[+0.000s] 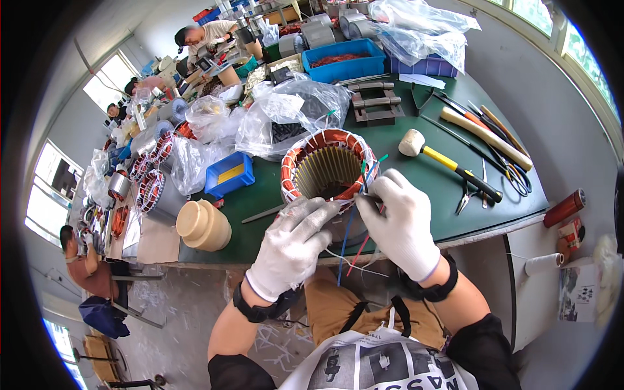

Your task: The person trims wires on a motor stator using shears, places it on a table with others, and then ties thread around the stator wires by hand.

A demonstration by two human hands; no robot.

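A motor stator [312, 181] with orange copper windings laced in white cord stands upright at the table's near edge. My left hand [290, 244], in a white glove, bends its fingers over the near rim of the windings; its thumb is mostly hidden. At the right rim my right hand [401, 224], gloved too, is closed in a pinch beside the lead wires. What lies between those fingertips is too small to make out. A blue wire [346, 237] and a red wire [358, 255] hang down between my hands, with a thin white cord near them.
A yellow-handled mallet [448, 162], pliers [465, 198] and scissors [517, 179] lie at right. Left stand a cream plastic pot [203, 224], a blue tray [229, 174] and other stators [162, 195]. Clear bags [292, 110] and a blue bin [344, 62] fill the back; co-workers sit beyond.
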